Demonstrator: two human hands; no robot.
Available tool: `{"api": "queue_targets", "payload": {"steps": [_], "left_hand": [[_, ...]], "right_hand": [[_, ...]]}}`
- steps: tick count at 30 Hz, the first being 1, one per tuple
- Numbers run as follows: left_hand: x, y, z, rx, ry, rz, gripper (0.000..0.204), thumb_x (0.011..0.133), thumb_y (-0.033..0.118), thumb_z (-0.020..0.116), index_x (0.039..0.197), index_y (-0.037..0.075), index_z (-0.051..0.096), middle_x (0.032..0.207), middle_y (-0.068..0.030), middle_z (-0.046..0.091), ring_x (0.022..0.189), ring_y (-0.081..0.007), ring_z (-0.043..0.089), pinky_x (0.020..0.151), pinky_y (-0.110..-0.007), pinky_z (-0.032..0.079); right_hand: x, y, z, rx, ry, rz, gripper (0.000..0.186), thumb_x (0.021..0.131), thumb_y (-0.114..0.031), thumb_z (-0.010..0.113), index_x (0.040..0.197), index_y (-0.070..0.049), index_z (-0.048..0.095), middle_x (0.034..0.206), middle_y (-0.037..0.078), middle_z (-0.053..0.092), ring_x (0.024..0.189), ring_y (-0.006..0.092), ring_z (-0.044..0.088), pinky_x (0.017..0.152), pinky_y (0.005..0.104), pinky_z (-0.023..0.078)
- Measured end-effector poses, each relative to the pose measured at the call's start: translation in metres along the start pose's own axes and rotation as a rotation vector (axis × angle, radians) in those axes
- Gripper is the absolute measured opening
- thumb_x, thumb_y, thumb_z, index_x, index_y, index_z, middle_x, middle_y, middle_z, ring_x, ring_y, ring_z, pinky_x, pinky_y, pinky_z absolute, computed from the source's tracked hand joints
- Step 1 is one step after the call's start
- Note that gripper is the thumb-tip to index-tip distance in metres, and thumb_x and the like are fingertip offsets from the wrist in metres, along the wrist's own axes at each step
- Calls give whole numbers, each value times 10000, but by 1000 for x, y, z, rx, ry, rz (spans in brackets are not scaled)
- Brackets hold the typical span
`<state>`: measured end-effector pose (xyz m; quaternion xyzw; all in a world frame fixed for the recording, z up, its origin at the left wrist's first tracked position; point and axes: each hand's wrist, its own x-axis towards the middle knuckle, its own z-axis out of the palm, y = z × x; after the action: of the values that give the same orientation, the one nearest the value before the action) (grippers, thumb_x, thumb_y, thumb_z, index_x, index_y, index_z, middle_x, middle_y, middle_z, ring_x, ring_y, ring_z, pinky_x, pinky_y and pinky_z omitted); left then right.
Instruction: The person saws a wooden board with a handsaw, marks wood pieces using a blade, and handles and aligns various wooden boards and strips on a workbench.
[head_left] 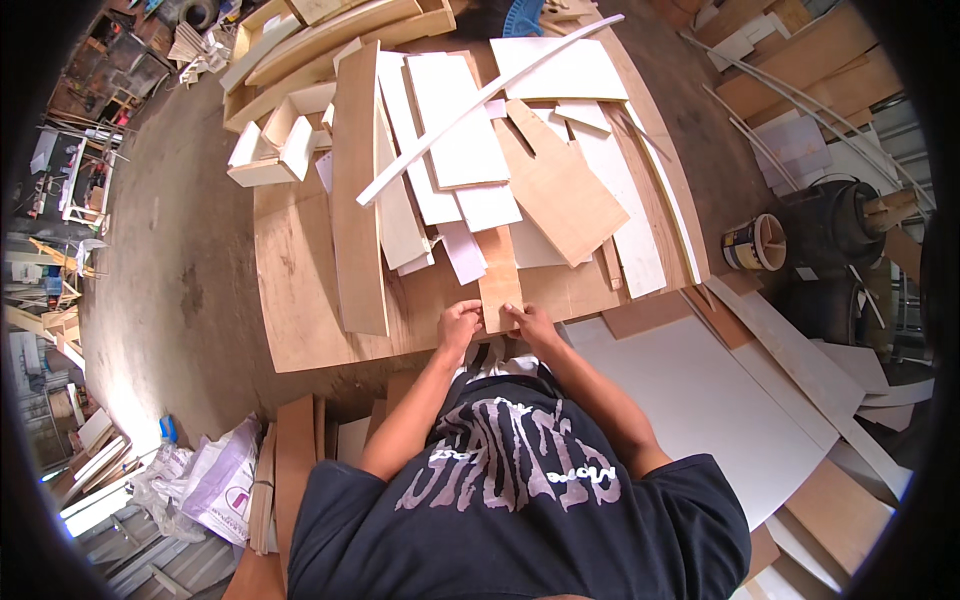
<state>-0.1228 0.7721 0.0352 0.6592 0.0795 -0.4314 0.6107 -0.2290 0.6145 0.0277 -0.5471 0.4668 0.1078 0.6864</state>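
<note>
My right hand [528,325] grips the near end of a narrow light-brown plywood strip [500,280], thumb on top. At the strip's left edge my left hand [462,322] holds it with curled fingers. The strip reaches to the front edge of a plywood worktop [300,290]. Beyond it lie white boards [460,120], a small pale lilac piece [460,255], a slotted plywood panel [575,200] and a long tan board [355,190]. A thin white batten [420,155] rests diagonally across the pile.
Wooden open boxes [270,150] sit at the back left. A bucket [755,243] and black drums [830,225] stand right of the worktop. Large sheets [700,420] lie at lower right; white sacks [210,475] lie at lower left. Scrap wood and clutter line both sides.
</note>
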Motion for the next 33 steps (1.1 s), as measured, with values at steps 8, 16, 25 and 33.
{"api": "queue_targets", "payload": {"steps": [8,16,25,33], "left_hand": [[-2,35,9,-27,163,207,598,1000,201,698,1418,-157,461,1095,-147,723,916,-156,714,722,-270,587],[15,46,29,-121,86,387,511,1010,77,664,1396,-187,458,996,-176,736,810,-185,736,702,-284,621],[33,71,28,-137,85,436,308,1025,154,671,1192,-99,621,903,-136,748,734,-162,725,660,-289,623],[39,90,37,-258,199,464,309,1047,189,635,1121,-110,663,1000,-185,754,837,-234,753,767,-352,649]], "right_hand": [[-26,-1,-15,176,3,-65,428,961,-383,759,1171,-20,672,1016,72,713,886,155,663,745,301,541],[-47,1,-33,130,-32,-112,385,976,-360,738,1134,-15,672,1002,52,715,883,145,658,730,301,524],[-64,-12,-52,227,-92,-219,341,963,-317,744,1085,-9,667,969,43,688,849,124,620,750,275,480],[-104,-59,-60,373,-195,-199,417,959,-213,700,1290,24,611,1123,77,696,978,168,660,849,302,514]]}}
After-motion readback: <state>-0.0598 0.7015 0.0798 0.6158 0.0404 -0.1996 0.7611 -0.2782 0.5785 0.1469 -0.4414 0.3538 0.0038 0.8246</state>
